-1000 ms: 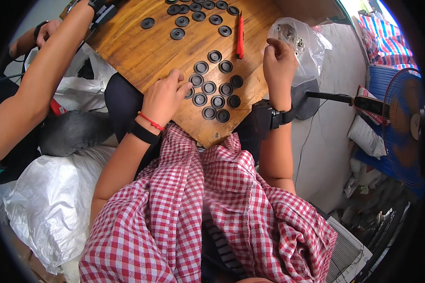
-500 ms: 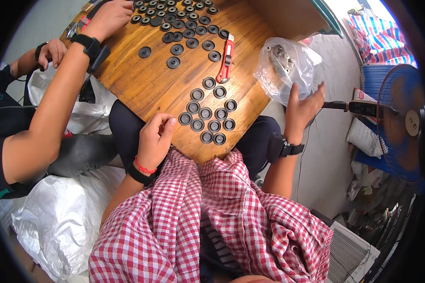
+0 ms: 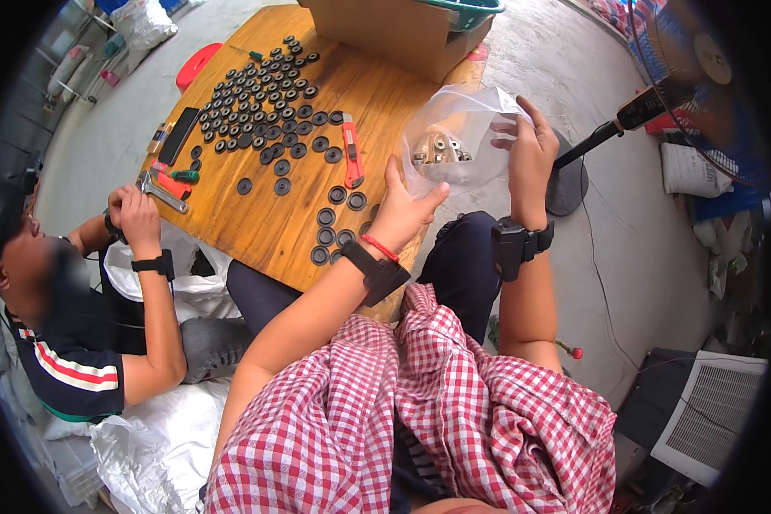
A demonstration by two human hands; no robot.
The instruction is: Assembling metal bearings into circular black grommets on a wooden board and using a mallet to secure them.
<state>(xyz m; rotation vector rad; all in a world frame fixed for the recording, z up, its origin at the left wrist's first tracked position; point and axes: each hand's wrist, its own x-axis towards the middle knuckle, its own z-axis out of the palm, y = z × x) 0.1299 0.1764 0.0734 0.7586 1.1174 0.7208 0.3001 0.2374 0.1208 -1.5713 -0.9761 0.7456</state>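
Both my hands hold a clear plastic bag (image 3: 454,137) with several small metal parts (image 3: 441,152) in its bottom, off the right edge of a low wooden table (image 3: 257,223). My left hand (image 3: 403,210) grips the bag's lower left side. My right hand (image 3: 527,154) pinches its right edge near the mouth. Several black round rubber pieces (image 3: 334,224) lie in rows on the table just left of my left hand. A red utility knife (image 3: 351,154) lies beyond them.
Another person (image 3: 68,317) sits at the left, their hand (image 3: 137,218) at the table's edge near a metal tool (image 3: 163,193). A heap of black discs (image 3: 261,98) and a cardboard box (image 3: 394,30) lie farther back. A fan (image 3: 685,77) stands at the right.
My left hand left the rows of black discs and rose to the bag. My right hand lifted the bag off the floor beside the table. The view shifted, showing more of the table.
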